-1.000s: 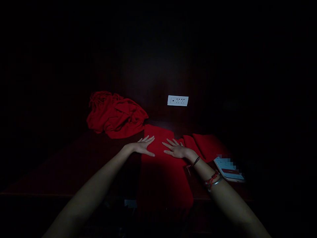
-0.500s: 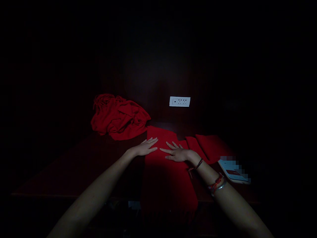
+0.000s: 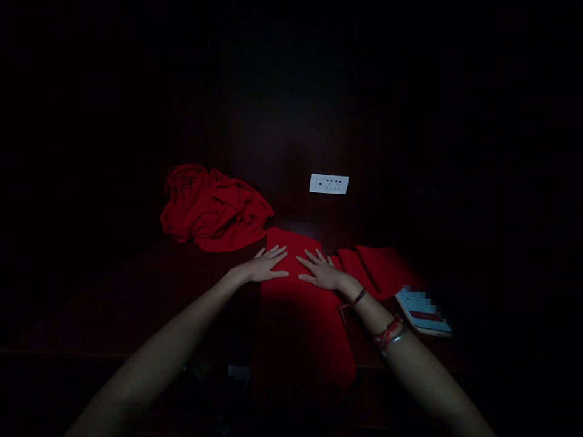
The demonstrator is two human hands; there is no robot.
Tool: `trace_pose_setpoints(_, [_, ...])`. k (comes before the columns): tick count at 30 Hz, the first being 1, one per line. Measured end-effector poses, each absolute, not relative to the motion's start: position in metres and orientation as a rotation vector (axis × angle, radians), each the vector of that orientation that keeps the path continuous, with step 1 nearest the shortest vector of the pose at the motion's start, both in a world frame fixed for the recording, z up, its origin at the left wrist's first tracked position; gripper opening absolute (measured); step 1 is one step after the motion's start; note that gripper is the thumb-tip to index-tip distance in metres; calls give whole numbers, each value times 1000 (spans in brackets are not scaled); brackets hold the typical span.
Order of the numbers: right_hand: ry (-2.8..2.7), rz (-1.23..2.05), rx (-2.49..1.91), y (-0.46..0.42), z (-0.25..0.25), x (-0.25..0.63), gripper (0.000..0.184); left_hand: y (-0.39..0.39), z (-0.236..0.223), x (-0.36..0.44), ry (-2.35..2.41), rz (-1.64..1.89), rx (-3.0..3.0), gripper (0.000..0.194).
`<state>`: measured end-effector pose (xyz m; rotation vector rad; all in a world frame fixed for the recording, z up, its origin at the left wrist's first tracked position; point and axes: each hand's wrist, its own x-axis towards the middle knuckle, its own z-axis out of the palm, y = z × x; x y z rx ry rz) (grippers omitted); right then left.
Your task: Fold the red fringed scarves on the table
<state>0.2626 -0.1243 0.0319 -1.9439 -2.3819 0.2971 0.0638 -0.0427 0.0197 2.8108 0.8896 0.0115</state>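
Note:
A red fringed scarf (image 3: 300,321) lies as a long strip across the dark table, its near end hanging over the front edge. My left hand (image 3: 266,266) rests flat on its left side with fingers spread. On its right side lies my right hand (image 3: 320,270), also flat, fingers apart and pointing away from me. Neither hand grips the cloth. Bracelets circle my right wrist and forearm. To the right, more red cloth (image 3: 387,267) lies folded in flat layers, partly behind my right hand.
A crumpled heap of red fringed cloth (image 3: 218,212) sits at the back left of the table (image 3: 150,303). A phone (image 3: 423,312) with a lit screen lies at the right. On the dark back wall is a white power socket (image 3: 328,184). The surroundings are very dark.
My right hand has shifted slightly away from me over the scarf, its fingers now pointing more forward. My left hand stays nearly in place. The whole view has moved a little.

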Motion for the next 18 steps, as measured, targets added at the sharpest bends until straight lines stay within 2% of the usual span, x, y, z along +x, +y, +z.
trace_pose_setpoints(3, [-2437, 455, -2036, -118, 21, 264, 74, -48, 22, 67, 923, -100, 2745, 83])
trace_pose_setpoints(7, [-2387, 342, -2054, -118, 19, 266, 80, -51, 26, 69, 981, -182, 2701, 92])
trace_pose_setpoints(11, [-2384, 77, -1887, -118, 19, 255, 66, -49, 23, 71, 1041, -158, 2697, 97])
trace_pose_setpoints(14, [-2442, 90, -1875, -115, 17, 246, 56, -47, 22, 72, 1061, -170, 2683, 100])
trace_pose_setpoints(18, [-2419, 146, -2014, -112, 15, 249, 55, -45, 22, 69, 1088, -208, 2666, 100])
